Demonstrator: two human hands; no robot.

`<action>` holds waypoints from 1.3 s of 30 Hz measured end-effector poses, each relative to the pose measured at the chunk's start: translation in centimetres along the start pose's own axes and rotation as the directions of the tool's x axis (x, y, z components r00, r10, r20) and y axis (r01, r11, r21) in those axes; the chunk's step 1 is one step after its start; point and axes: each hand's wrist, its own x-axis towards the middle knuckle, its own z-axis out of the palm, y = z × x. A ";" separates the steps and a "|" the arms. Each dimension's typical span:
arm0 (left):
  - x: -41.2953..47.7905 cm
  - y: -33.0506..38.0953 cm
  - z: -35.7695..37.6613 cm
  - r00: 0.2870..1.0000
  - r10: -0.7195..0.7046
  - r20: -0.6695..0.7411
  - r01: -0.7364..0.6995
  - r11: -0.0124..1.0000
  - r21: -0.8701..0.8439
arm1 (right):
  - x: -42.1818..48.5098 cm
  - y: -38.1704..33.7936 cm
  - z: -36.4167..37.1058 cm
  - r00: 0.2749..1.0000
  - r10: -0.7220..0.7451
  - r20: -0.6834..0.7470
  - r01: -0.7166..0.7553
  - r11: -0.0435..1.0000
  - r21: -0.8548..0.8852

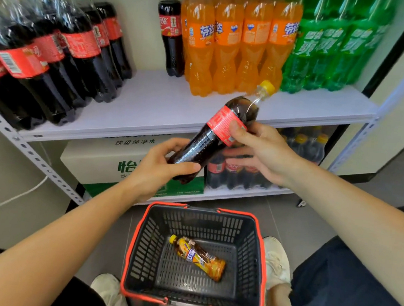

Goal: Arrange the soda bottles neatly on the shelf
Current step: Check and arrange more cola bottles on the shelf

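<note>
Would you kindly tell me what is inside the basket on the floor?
One bottle with a yellow cap lies on its side on the floor of the basket. Nothing else shows; only the patch under the bottle is covered.

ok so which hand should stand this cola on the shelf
Probably the right hand: it grips the cola bottle at the label, clear of the base. The left hand wraps the base, which must land on the shelf.

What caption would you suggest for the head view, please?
Left hand and right hand hold a tilted cola bottle before the shelf.
</note>
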 end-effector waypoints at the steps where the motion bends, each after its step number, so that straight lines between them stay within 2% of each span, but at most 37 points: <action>1: 0.0 0.2 -0.1 1.000 0.016 -0.020 -0.016 1.000 -0.004 | -0.4 -0.1 -0.4 0.999 0.035 -0.010 -0.036 0.993 -0.114; 3: 0.1 0.9 -0.3 0.996 0.050 -0.077 -0.047 0.998 0.045 | -1.4 -0.3 -0.7 0.994 0.100 -0.036 -0.106 0.925 -0.366; 4: 0.0 1.3 -0.4 0.991 0.075 -0.107 -0.066 0.994 0.086 | -1.8 -0.3 -0.9 0.996 0.067 -0.066 -0.091 0.868 -0.488; 5: 0.0 1.8 -0.4 0.985 0.113 -0.130 -0.095 0.986 0.137 | -2.0 -0.1 -1.1 0.995 -0.044 -0.091 -0.020 0.792 -0.610; 6: 0.0 2.3 -0.4 0.978 0.159 -0.136 -0.131 0.972 0.194 | -2.0 0.0 -1.2 0.968 -0.230 -0.099 0.088 0.682 -0.726; 7: 0.1 2.7 -0.3 0.972 0.199 -0.125 -0.164 0.955 0.248 | -2.1 0.1 -1.4 0.900 -0.430 -0.070 0.204 0.558 -0.804; 8: 0.0 3.0 0.0 0.968 0.226 -0.107 -0.187 0.939 0.288 | -2.2 0.0 -1.3 0.835 -0.550 0.000 0.299 0.456 -0.838; 9: 0.0 3.3 0.5 0.965 0.245 -0.091 -0.206 0.928 0.311 | -2.2 0.0 -1.1 0.818 -0.568 0.088 0.355 0.379 -0.855; 11: -0.3 3.7 1.5 0.960 0.271 -0.070 -0.235 0.916 0.324 | -1.8 0.1 -0.7 0.897 -0.378 0.230 0.360 0.322 -0.876; 12: -0.4 3.8 2.0 0.959 0.278 -0.058 -0.246 0.914 0.321 | -1.6 0.4 -0.5 0.931 -0.264 0.250 0.330 0.323 -0.887; 14: -0.5 3.9 2.6 0.955 0.294 -0.024 -0.272 0.910 0.314 | -1.1 1.0 -0.3 0.945 -0.170 0.281 0.326 0.391 -0.861; 16: -0.4 3.8 2.7 0.955 0.295 0.019 -0.289 0.920 0.266 | -0.9 1.6 -0.5 0.937 -0.188 0.294 0.349 0.494 -0.797; 19: -0.4 4.1 2.1 0.975 0.209 0.079 -0.209 0.978 -0.013 | -0.9 2.3 -1.1 0.936 -0.216 0.278 0.351 0.623 -0.699; 21: -0.3 4.1 1.9 0.980 0.182 0.078 -0.175 0.980 -0.097 | -1.0 2.6 -1.2 0.935 -0.222 0.278 0.352 0.684 -0.639; 28: -0.1 3.9 1.7 0.985 0.162 0.060 -0.149 0.972 -0.184 | -0.6 2.6 -1.3 0.939 -0.228 0.256 0.335 0.770 -0.543; 32: -0.2 3.8 1.6 0.973 0.211 0.091 -0.180 0.946 -0.269 | -0.4 2.3 -1.4 0.943 -0.237 0.233 0.326 0.798 -0.506; 35: -0.1 3.6 1.5 0.957 0.288 0.045 -0.267 0.927 -0.262 | -0.2 2.4 -1.1 0.950 -0.233 0.206 0.300 0.860 -0.412; 39: 0.1 3.4 1.2 0.935 0.327 -0.136 -0.351 0.906 -0.239 | 0.1 2.3 -0.4 0.965 -0.197 0.174 0.246 0.910 -0.334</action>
